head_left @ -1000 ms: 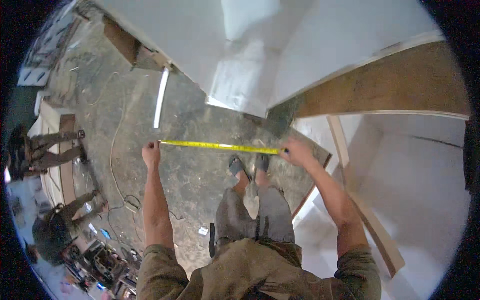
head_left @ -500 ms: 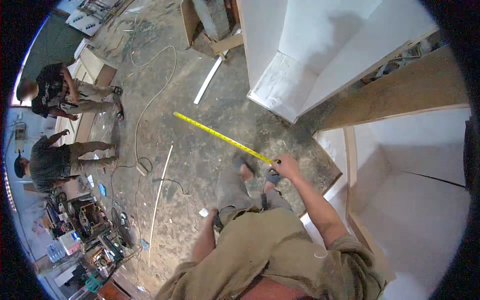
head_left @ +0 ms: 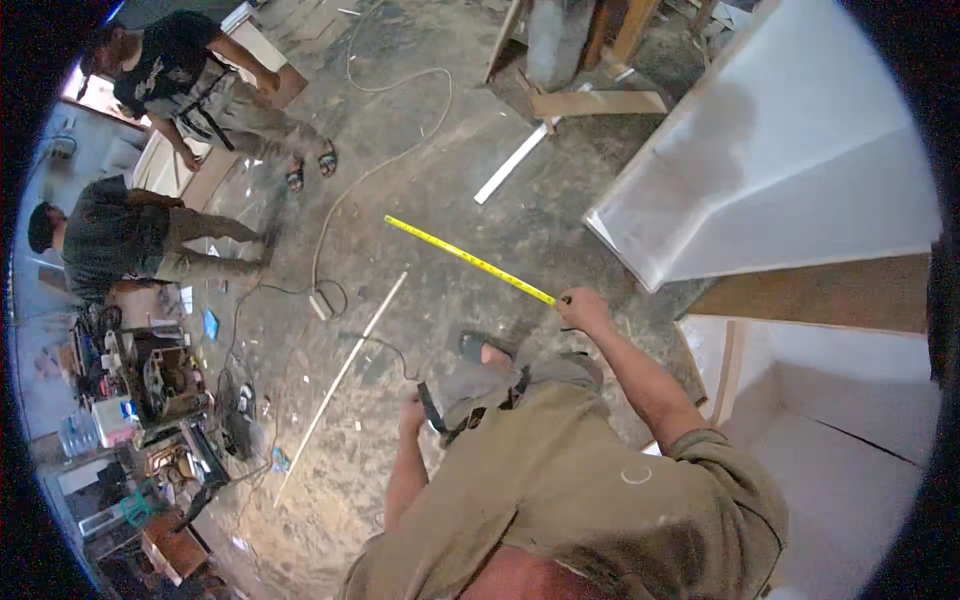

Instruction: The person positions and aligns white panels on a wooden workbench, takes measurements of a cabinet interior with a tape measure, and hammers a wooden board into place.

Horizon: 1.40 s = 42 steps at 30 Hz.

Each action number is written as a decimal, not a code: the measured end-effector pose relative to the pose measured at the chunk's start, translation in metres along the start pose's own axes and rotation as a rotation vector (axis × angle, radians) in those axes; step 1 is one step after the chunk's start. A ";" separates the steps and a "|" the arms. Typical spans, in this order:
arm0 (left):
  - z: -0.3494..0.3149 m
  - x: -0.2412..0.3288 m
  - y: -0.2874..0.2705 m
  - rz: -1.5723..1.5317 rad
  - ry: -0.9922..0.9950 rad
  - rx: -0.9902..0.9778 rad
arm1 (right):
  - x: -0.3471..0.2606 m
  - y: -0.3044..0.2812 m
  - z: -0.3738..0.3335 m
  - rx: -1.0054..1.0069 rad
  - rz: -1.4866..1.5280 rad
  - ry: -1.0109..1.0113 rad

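Note:
My right hand is closed around a tape measure, most of whose case is hidden by the fingers. Its yellow blade is drawn out in a straight line toward the far left, above the floor. My left hand hangs low beside my left hip, close to a black strap-like piece at my waist. The fingers of that hand are too small and shaded to read.
A thin pale strip and a white strip lie on the concrete floor, along with a cord. White-lined wooden box units stand right. Two people are at left, above cluttered tools.
The view has shifted, so floor and box units sit further right. My right hand still grips the tape with its blade out. The person in the far left has changed posture, arms lower.

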<state>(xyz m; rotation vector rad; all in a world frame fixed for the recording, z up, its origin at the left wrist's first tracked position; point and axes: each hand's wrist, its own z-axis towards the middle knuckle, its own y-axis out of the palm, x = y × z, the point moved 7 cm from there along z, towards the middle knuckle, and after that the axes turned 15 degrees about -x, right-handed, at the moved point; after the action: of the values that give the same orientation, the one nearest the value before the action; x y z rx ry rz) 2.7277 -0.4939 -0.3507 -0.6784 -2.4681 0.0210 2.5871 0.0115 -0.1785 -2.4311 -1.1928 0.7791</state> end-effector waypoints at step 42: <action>0.411 0.784 -0.399 -0.161 0.504 -0.273 | -0.612 -0.330 0.443 0.232 0.278 -0.292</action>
<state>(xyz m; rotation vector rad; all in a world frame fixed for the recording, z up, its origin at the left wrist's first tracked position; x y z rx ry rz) 1.7697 -0.4162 -0.2178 -0.5142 -2.0413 -0.4961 1.8080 -0.2597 -0.1647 -2.3706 -0.8044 1.3141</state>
